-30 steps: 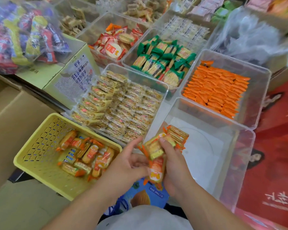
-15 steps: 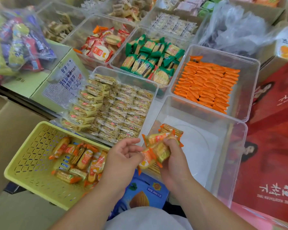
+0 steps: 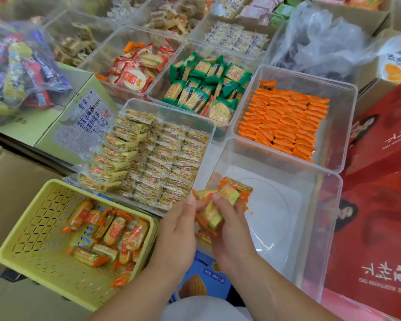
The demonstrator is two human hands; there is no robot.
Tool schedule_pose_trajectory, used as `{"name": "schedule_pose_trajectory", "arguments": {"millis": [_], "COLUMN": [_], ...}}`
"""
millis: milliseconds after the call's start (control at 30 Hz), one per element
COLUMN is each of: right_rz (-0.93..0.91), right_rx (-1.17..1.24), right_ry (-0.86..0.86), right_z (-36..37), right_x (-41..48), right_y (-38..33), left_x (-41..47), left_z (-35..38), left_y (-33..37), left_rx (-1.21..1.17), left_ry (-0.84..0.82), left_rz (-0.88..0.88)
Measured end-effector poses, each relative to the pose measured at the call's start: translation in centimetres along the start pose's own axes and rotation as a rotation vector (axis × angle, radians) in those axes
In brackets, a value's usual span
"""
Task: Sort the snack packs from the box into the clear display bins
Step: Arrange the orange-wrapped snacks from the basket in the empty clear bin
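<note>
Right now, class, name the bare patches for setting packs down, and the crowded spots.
The nearest clear bin is bare-floored, bordered by the orange-pack bin behind, red carton right. The yellow basket is free in its left half. The cracker bin and green-pack bin are crowded.

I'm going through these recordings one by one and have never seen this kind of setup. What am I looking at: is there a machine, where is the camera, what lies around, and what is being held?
There is no machine here: a person works with bare hands, and the single camera sits on their head, looking down. The left hand and right hand together have a grip on a small bunch of orange-and-yellow snack packs above the near edge of the nearest clear bin. A yellow basket at the left holds more such packs. Further bins hold orange packs, green packs and pale yellow packs.
</note>
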State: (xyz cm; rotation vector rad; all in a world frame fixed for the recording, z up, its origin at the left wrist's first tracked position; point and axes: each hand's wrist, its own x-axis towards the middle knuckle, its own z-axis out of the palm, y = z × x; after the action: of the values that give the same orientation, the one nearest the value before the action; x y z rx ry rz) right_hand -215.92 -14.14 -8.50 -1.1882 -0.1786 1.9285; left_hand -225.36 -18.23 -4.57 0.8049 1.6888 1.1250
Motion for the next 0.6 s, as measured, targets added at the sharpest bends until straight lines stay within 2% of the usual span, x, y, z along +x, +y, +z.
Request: {"name": "schedule_pose_trajectory", "arguments": {"millis": [100,167,333,467,600], "right_rz": [-0.032,-0.009,0.059,0.03,-0.076], "right_rx": [0.023,0.017,0.005,-0.154,-0.371], "right_ry": [0.078,0.074,0.052,0.058,0.186], "right_z": [-0.8,-1.2,-2.3,-3.8,-6.5], "right_x": [1.1,1.5,1.7,2.4,4.1], "right_y": [-1.3,-1.9,-2.5,-2.8,-4.8], "left_x": [0.4,0.8,2.4,4.1,6.8], "left_z": [0.6,1.1,2.3,3.8,5.3], "left_y": [-0.6,-1.0,-1.5,-1.6,-2.0], "left_rx": [0.459,0.625,0.748,0.785,0.797], "left_ry": [-0.214,-0.268,-0.337,-0.41,-0.476], "left_rz": [0.092,0.132,0.238,0.228,0.217]}}
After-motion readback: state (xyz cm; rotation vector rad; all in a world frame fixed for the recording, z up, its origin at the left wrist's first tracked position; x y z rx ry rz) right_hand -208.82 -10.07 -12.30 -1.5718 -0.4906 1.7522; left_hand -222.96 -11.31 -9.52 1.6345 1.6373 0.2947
